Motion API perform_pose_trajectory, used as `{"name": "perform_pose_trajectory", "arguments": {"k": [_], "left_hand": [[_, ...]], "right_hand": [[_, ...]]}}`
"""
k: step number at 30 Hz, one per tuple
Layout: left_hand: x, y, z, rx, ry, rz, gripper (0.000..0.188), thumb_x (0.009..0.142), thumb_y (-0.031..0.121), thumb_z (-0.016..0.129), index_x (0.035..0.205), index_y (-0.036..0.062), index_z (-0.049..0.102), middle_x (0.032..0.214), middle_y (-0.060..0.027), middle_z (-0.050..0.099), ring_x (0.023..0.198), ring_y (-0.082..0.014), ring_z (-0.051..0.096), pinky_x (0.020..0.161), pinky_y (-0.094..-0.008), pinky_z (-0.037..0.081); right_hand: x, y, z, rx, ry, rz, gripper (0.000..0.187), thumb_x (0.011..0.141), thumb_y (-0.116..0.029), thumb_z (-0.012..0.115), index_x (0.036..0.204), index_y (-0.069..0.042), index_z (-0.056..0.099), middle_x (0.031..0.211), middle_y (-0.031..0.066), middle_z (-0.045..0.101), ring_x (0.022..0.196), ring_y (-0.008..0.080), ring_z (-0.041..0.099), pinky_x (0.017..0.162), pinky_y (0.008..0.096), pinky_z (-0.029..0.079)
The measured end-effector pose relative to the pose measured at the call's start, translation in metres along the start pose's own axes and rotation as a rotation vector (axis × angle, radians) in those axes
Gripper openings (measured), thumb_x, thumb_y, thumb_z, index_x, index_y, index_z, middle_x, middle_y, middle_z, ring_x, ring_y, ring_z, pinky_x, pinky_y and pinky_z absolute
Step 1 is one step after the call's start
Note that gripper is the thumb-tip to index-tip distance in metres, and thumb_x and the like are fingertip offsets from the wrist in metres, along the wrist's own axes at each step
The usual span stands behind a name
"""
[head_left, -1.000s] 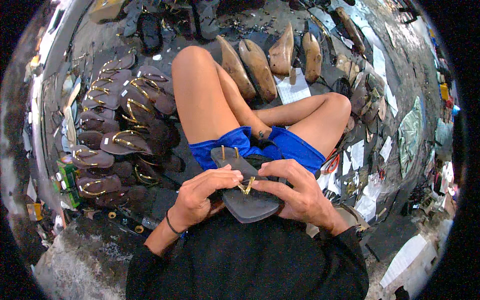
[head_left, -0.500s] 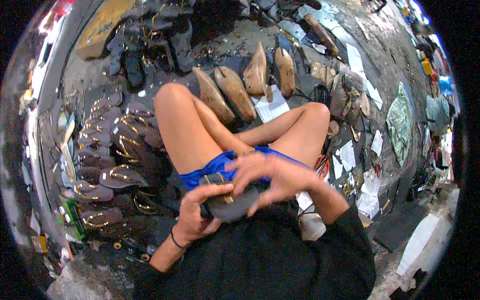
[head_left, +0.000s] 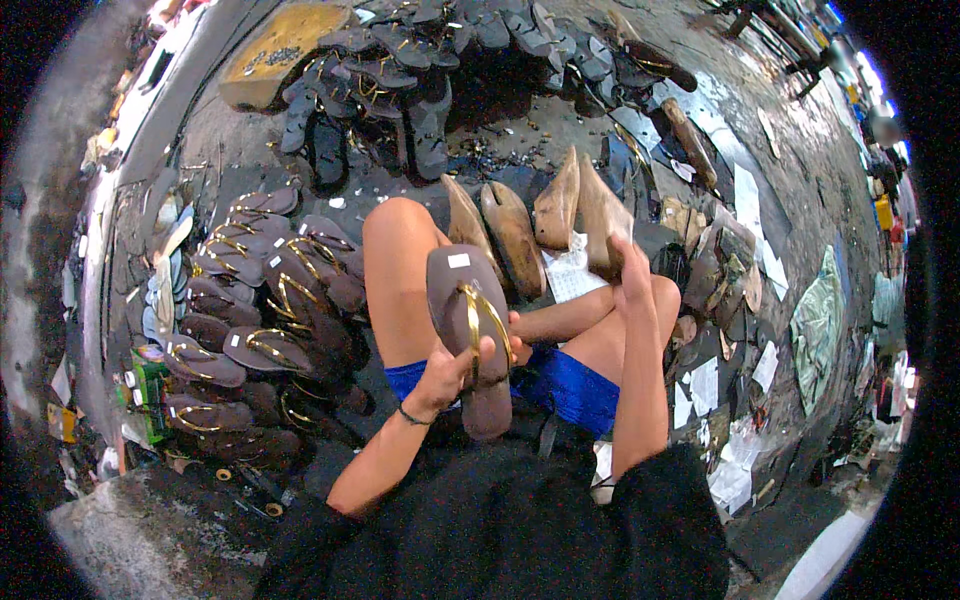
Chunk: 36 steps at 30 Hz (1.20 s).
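My left hand (head_left: 460, 375) is closed round the narrow part of a brown flip-flop (head_left: 475, 330) with a gold strap and a small white sticker near its toe end. The flip-flop is held above my lap with its top side facing me. My right hand (head_left: 632, 272) is stretched forward over my right knee, its fingers on the heel end of a wooden shoe last (head_left: 602, 215). That last points away from me. Beside it are a second wooden last (head_left: 556, 205), a third (head_left: 512, 235) and another (head_left: 468, 215) partly behind the flip-flop.
Rows of finished-looking flip-flops (head_left: 290, 280) lie on the left. Dark soles and straps (head_left: 380, 85) are heaped at the back, near a yellowish block (head_left: 275, 60). White paper (head_left: 572, 270) lies by the lasts. Scraps (head_left: 705, 385) and green cloth (head_left: 818, 320) are on the right.
The flip-flop has turned from its dark underside to its strapped top and moved forward. My right hand has left it and reached forward to the rightmost wooden last. The view has shifted.
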<state>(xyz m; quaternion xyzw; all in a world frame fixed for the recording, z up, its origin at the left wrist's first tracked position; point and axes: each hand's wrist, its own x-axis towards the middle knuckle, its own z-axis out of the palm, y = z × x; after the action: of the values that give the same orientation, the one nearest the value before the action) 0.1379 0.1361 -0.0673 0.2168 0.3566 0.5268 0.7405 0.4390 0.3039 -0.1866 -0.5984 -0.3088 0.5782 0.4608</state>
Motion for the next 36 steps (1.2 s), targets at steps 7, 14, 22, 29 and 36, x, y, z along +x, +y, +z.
{"name": "perform_pose_trajectory", "arguments": {"k": [7, 14, 22, 29, 36], "left_hand": [[0.03, -0.002, -0.04, -0.008, 0.258, 0.136, 0.065, 0.099, 0.044, 0.06, 0.141, -0.0011, 0.041, 0.132, -0.0137, 0.06, 0.107, -0.0232, 0.065, 0.093, -0.0378, 0.055], [0.008, -0.027, -0.028, -0.282, 0.074, 0.027, 0.096, 0.092, 0.08, 0.022, 0.147, 0.003, 0.039, 0.141, -0.0192, 0.053, 0.119, -0.0291, 0.059, 0.101, -0.0431, 0.05], [0.009, -0.028, -0.03, -0.358, 0.202, 0.042, 0.095, 0.094, 0.079, 0.02, 0.143, 0.001, 0.043, 0.129, -0.02, 0.061, 0.113, -0.0287, 0.062, 0.102, -0.0409, 0.049], [0.034, 0.013, -0.008, 0.014, 0.155, 0.126, 0.081, 0.092, 0.063, 0.057, 0.141, -0.0003, 0.043, 0.127, -0.0176, 0.059, 0.117, -0.0279, 0.058, 0.098, -0.0396, 0.051], [-0.004, 0.054, 0.017, 0.07, -0.066, -0.027, 0.09, 0.082, 0.057, 0.072, 0.142, -0.0027, 0.04, 0.131, -0.0135, 0.056, 0.117, -0.0244, 0.059, 0.1, -0.0384, 0.05]], "right_hand": [[-0.25, -0.109, 0.046, 0.214, -0.634, 0.395, 0.08, 0.085, -0.045, 0.069, 0.136, 0.011, 0.045, 0.114, 0.0238, 0.065, 0.088, 0.0344, 0.07, 0.074, 0.0426, 0.062], [-0.287, -0.1, 0.114, -0.899, -0.395, -0.408, 0.066, 0.085, -0.026, 0.075, 0.135, 0.008, 0.048, 0.124, 0.0252, 0.061, 0.112, 0.0373, 0.063, 0.093, 0.0409, 0.053], [-0.273, -0.058, 0.165, -0.975, -0.18, -0.643, 0.066, 0.083, -0.023, 0.074, 0.135, 0.008, 0.048, 0.123, 0.0258, 0.061, 0.108, 0.0397, 0.063, 0.087, 0.0429, 0.055], [-0.258, -0.09, 0.156, -0.992, -0.056, -0.854, 0.071, 0.083, -0.016, 0.073, 0.141, 0.009, 0.042, 0.129, 0.0257, 0.057, 0.119, 0.0412, 0.056, 0.101, 0.0437, 0.048], [-0.248, -0.125, 0.141, -0.737, -0.168, -0.787, 0.052, 0.08, -0.025, 0.075, 0.125, -0.002, 0.063, 0.119, 0.0221, 0.056, 0.111, 0.0362, 0.056, 0.096, 0.0409, 0.047]]}}
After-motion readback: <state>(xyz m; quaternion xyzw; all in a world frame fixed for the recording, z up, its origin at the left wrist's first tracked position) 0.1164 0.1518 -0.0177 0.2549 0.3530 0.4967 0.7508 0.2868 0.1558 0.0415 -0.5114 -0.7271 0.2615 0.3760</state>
